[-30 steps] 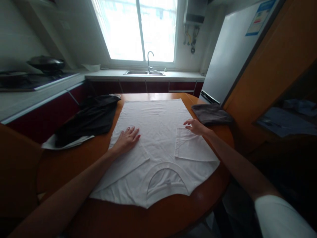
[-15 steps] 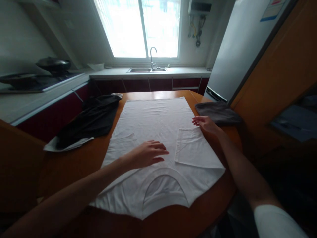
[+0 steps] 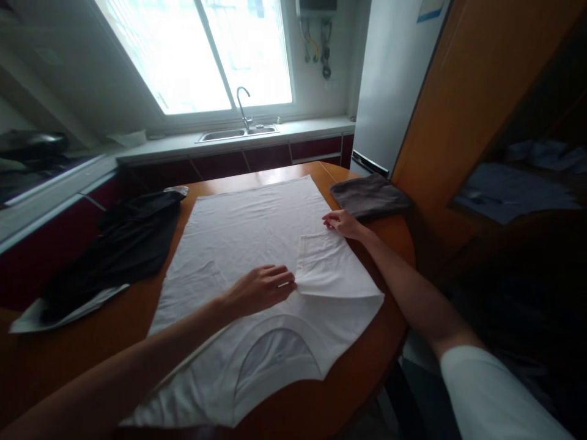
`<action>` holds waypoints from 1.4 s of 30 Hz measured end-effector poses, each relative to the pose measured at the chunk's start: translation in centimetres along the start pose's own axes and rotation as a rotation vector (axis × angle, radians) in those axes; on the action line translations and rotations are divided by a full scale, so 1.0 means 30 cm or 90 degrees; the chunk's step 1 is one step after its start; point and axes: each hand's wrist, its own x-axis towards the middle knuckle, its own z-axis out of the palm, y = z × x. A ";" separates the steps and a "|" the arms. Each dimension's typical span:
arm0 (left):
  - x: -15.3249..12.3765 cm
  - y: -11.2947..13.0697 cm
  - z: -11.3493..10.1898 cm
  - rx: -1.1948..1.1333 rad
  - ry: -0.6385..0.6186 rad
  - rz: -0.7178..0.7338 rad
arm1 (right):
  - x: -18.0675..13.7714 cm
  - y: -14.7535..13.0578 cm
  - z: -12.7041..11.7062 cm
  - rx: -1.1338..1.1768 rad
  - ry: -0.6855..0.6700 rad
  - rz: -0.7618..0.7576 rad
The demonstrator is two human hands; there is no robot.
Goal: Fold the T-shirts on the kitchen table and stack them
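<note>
While the white T-shirt (image 3: 257, 229) lies spread on the table, collar (image 3: 275, 324) toward the wearer, I log both sleeves as turned inward over the body. The left hand (image 3: 263, 288) is at the inner corner of the right-side sleeve (image 3: 332, 269); its fingers are drawn nearly closed and look to be pinching a bit of hem there. The right hand (image 3: 342, 223) is at the shirt's far right edge, just above that sleeve, fingers loosely curled; I cannot tell whether they have hold of any cloth. The other sleeve (image 3: 197, 281) lies partly hidden under the left forearm.

My reading: mid-fold, sleeve being squared up. Next move seems to call for flattening that corner, then smoothing the wrinkled body before a larger fold.

Surface: wooden table (image 3: 397, 235), rounded at the right end. Dark grey cloth (image 3: 369, 197) beyond the right hand; black garment (image 3: 119, 238) off to the left, pale fabric showing under it.

Room: kitchen. Pale counter (image 3: 172, 145) with sink (image 3: 222, 135) and tap (image 3: 248, 124) below a bright window (image 3: 250, 55); fridge (image 3: 385, 79) at right; dark pan far left, blurred.
</note>
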 end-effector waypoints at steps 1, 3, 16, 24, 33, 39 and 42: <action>-0.002 -0.013 -0.012 0.001 0.001 -0.008 | -0.002 -0.004 -0.002 -0.027 -0.009 -0.009; -0.006 -0.032 -0.032 -0.008 -0.019 -0.022 | -0.006 -0.013 -0.005 -0.081 -0.023 -0.030; 0.043 -0.146 0.093 -0.265 0.018 -0.503 | -0.028 -0.064 0.053 -0.309 -0.069 -0.110; 0.246 -0.329 0.303 -0.259 -0.067 -0.645 | -0.033 -0.053 0.040 -0.204 -0.055 -0.086; 0.269 -0.329 0.264 -0.227 -0.049 -0.625 | -0.034 -0.057 0.024 -0.182 -0.056 -0.078; 0.194 -0.149 0.108 -0.231 -0.011 -0.361 | -0.121 -0.174 0.031 -0.227 0.045 -0.163; 0.117 -0.054 0.024 -0.255 -0.055 -0.291 | -0.282 -0.239 0.054 -0.248 0.024 -0.214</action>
